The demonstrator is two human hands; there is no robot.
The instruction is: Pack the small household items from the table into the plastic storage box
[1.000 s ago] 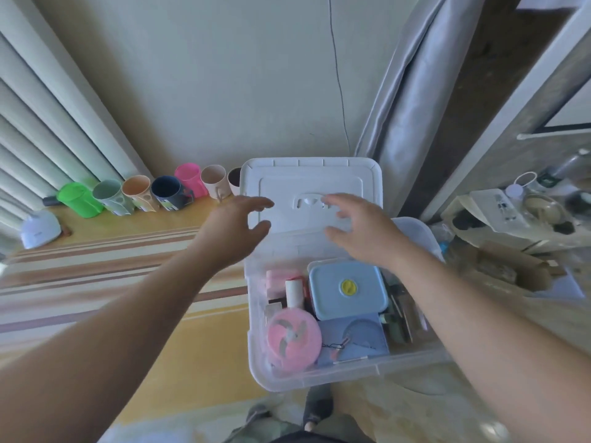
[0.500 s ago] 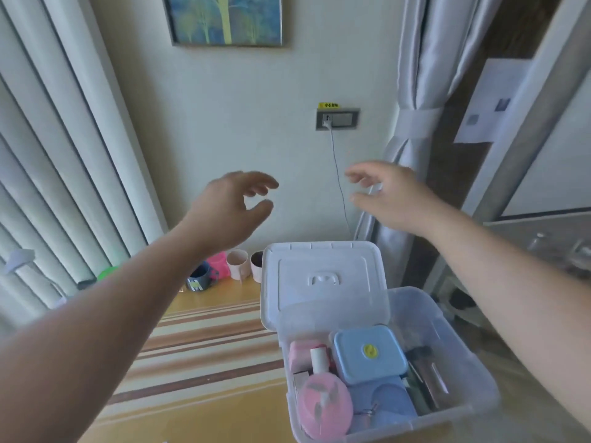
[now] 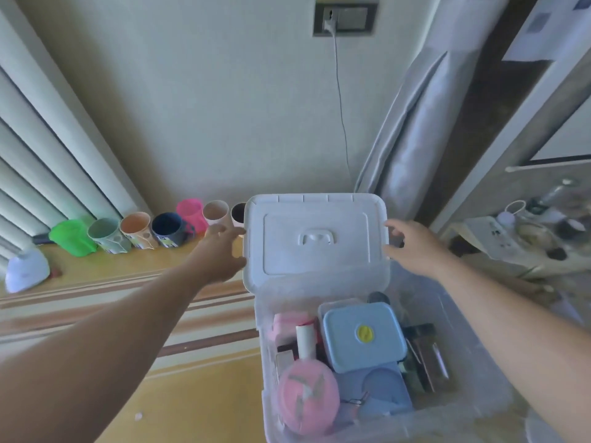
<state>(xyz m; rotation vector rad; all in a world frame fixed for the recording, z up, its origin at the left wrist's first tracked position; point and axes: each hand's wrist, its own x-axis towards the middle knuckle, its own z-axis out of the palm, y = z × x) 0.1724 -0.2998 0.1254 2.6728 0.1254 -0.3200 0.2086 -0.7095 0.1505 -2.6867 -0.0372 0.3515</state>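
Lid [image 3: 315, 238] behind storage box [image 3: 463, 372], between left hand [image 3: 220, 254] and right hand [image 3: 415, 247]; cups [image 3: 137, 230] in a row left of lid on tabletop [image 3: 198, 398]; container [image 3: 363, 335] inside box.

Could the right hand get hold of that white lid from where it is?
Probably yes: the right hand is already at the right edge of the white lid, fingers curling toward it, with nothing between them.

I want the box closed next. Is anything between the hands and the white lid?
Nothing visible. The left hand and right hand flank the white lid, fingers at its side edges.
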